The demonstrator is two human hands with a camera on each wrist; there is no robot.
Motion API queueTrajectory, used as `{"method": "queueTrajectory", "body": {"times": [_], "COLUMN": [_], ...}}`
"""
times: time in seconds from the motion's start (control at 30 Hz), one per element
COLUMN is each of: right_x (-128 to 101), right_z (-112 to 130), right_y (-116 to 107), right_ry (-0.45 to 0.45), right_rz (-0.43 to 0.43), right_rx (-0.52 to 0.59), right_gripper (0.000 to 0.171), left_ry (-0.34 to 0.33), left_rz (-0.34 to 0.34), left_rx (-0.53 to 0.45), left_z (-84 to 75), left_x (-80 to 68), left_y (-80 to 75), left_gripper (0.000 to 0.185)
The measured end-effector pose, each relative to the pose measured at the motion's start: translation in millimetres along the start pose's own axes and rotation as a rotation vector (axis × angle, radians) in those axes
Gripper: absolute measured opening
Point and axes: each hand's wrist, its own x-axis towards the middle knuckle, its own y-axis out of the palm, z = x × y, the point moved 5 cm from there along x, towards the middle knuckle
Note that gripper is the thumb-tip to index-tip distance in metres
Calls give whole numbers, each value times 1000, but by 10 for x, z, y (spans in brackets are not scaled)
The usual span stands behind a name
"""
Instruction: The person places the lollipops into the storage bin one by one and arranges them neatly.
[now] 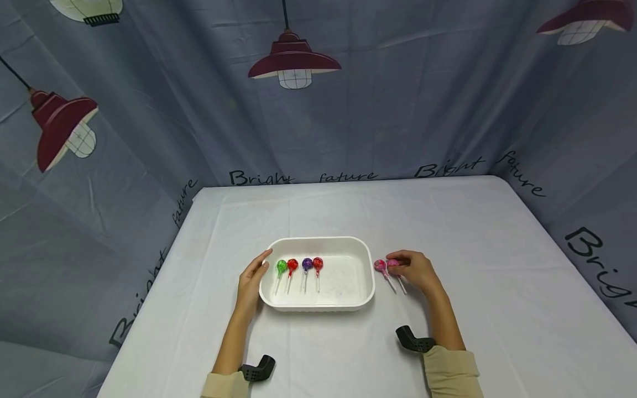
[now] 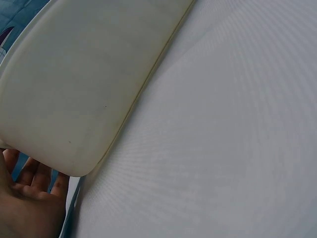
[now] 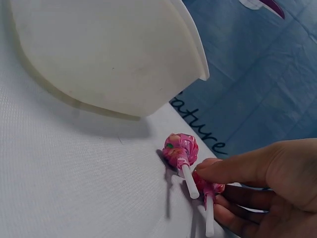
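Two pink lollipops (image 1: 385, 269) lie on the table just right of the white tray (image 1: 365, 276), sticks pointing toward us. Our right hand (image 1: 415, 271) pinches the one farther from the tray, its fingertips (image 3: 205, 171) on the head. Our left hand (image 1: 251, 279) rests open-fingered against the tray's left rim, well away from them.

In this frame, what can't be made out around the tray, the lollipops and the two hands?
- Tray contents: both wrist views show only its outer wall.
- Second pink lollipop: the right hand covers its head; whether fingers pinch it or merely touch is unclear.
- Left hand: the left wrist view's edge cuts it off; contact with the rim is uncertain.
- Wrapper print on the lollipops in the tray: too small in the head view.
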Motion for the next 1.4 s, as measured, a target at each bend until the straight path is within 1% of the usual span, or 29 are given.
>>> {"method": "queueTrajectory", "body": {"times": [0.2, 0.33, 0.47, 0.6, 0.8, 0.87, 1.0, 1.13, 1.27, 1.4], "right_x": [-3, 6, 6, 10, 60, 103, 119, 113, 161, 188], "right_z": [-4, 26, 70, 139, 259, 252, 395, 566, 607, 678], "right_y": [-25, -53, -74, -59, -1, 31, 50, 68, 132, 183], "right_ry": [14, 6, 0, -8, -19, -34, -25, -25, -34, -23], "right_rz": [-46, -82, -97, -82, -69, -64, -12, 25, 44, 60], "right_rx": [4, 24, 56, 134, 310, 354, 438, 477, 487, 490], "right_gripper": [28, 28, 29, 33, 41, 44, 47, 46, 46, 44], "left_ry": [-12, -19, -26, -30, -23, -21, -15, -13, -12, -6], "left_rz": [-7, -10, -6, -9, -10, -7, -5, -2, -3, -4], "left_rx": [3, 12, 9, 11, 8, 4, 2, -7, -9, -3], "left_z": [8, 8, 8, 13, 6, 6, 8, 1, -2, -8], "left_x": [2, 4, 5, 6, 8, 9, 11, 11, 10, 5], "left_y": [-4, -6, -5, -9, -4, -1, -3, 2, 2, 3], "left_gripper": [33, 33, 32, 32, 32, 32, 32, 32, 33, 34]}}
